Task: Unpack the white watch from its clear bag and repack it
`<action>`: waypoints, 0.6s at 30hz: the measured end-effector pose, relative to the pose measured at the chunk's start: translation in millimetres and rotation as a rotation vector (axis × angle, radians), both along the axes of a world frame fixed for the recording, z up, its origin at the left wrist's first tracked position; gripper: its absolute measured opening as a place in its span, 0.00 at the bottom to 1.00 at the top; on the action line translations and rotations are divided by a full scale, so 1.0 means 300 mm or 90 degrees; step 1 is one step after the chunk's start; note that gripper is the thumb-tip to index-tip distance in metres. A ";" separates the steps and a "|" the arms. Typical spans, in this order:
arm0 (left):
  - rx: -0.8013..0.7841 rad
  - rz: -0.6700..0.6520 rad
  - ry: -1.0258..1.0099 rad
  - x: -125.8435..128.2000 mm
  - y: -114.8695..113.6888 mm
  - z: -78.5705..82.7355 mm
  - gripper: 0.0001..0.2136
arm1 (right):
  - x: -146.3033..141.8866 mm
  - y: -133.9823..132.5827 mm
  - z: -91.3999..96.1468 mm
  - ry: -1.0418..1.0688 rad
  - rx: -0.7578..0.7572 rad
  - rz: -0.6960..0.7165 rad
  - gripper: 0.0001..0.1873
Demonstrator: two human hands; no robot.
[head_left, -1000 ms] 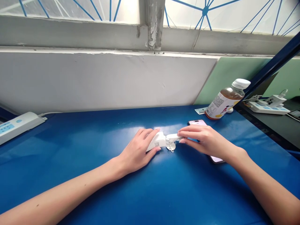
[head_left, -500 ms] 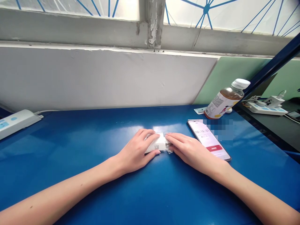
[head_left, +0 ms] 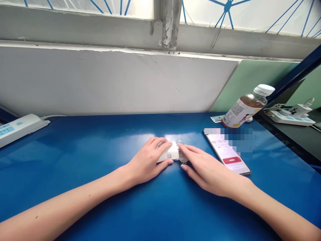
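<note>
A small white box [head_left: 173, 151] with a printed square code lies on the blue table. My left hand [head_left: 147, 160] grips it from the left, fingers over its top and far side and thumb along the near edge. At its right end is a clear plastic piece [head_left: 183, 157] with small shiny bits, perhaps a chain, at its near edge. My right hand [head_left: 203, 165] is closed around this end, fingertips on top and thumb at the near side. The fingers partly cover both things, and I cannot tell whether the clear piece is joined to the box.
Right of my right hand lies a phone [head_left: 232, 157] with a lit timer screen. Behind it stand a drink bottle [head_left: 244, 108] and a small card [head_left: 217, 118]. White power strips sit at left [head_left: 22, 129] and at far right [head_left: 292, 117]. A wall bounds the blue table [head_left: 105, 134].
My right thumb has come forward to the near side of the clear piece, and the right fingers have shifted slightly. My left hand keeps its grip. The whole view has moved a little.
</note>
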State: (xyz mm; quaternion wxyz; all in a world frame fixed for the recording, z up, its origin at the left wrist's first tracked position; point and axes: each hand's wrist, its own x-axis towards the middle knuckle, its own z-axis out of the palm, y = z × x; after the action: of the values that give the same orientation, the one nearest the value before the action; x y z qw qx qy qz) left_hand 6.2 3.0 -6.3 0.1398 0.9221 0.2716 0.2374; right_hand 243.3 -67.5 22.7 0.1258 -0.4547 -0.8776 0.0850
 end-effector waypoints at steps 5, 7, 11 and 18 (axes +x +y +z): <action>-0.006 0.001 0.022 0.003 0.002 0.001 0.18 | -0.016 -0.016 -0.002 0.057 -0.113 -0.005 0.36; 0.007 0.000 0.063 0.005 0.004 -0.003 0.20 | -0.011 -0.013 0.000 0.074 -0.118 0.000 0.37; 0.024 -0.006 0.184 0.005 0.004 -0.004 0.26 | 0.002 -0.003 0.006 0.069 -0.053 -0.001 0.33; 0.001 -0.015 0.246 0.003 -0.003 0.014 0.31 | 0.012 0.014 0.002 0.082 0.115 -0.136 0.20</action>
State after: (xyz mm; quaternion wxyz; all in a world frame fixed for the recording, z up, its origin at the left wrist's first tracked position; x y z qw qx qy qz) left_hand 7.2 2.2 -2.0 0.0874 0.9538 0.2822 0.0542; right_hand 246.9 -63.2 23.4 0.2309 -0.5257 -0.8185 0.0209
